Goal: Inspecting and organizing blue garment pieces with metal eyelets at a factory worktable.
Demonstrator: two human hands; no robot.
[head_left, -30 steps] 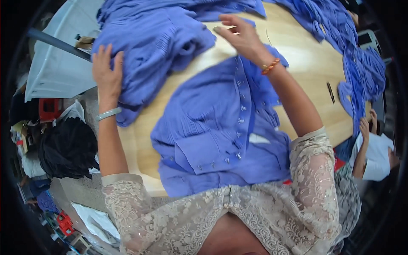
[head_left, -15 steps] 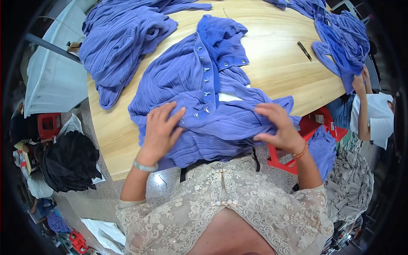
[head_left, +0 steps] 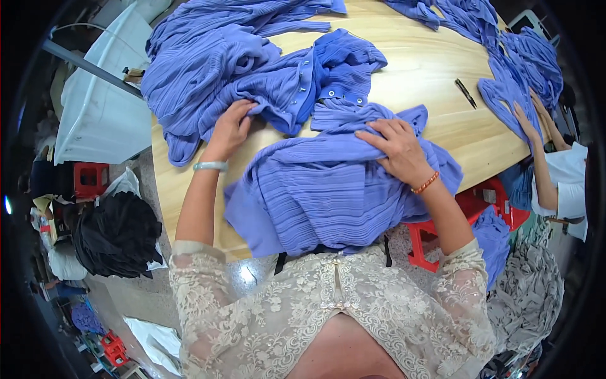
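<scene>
A ribbed blue-violet cardigan [head_left: 315, 196] lies spread and rumpled at the table's near edge. Metal fasteners run along its front placket, which is now folded back toward the far side, and eyelet-like rings show on the opposite band. My left hand [head_left: 232, 129], wearing a pale bangle, is closed on the turned-back front panel at the left. On the cardigan's right part rests my right hand [head_left: 398, 148], with an orange beaded bracelet at the wrist; its fingers lie over the cloth, slightly bent.
Similar violet garments [head_left: 189, 76] are heaped at the far left. A black pen [head_left: 466, 93] lies at the right. There, a co-worker's hands [head_left: 530, 123] touch another violet garment [head_left: 505, 82]. A red stool [head_left: 423, 243], black cloth [head_left: 117, 234] and grey cloth [head_left: 527, 284] surround the table.
My left hand has moved up and away, carrying the front panel with its fasteners toward the far-left heap. My right hand has shifted slightly farther and settled on the cloth.
</scene>
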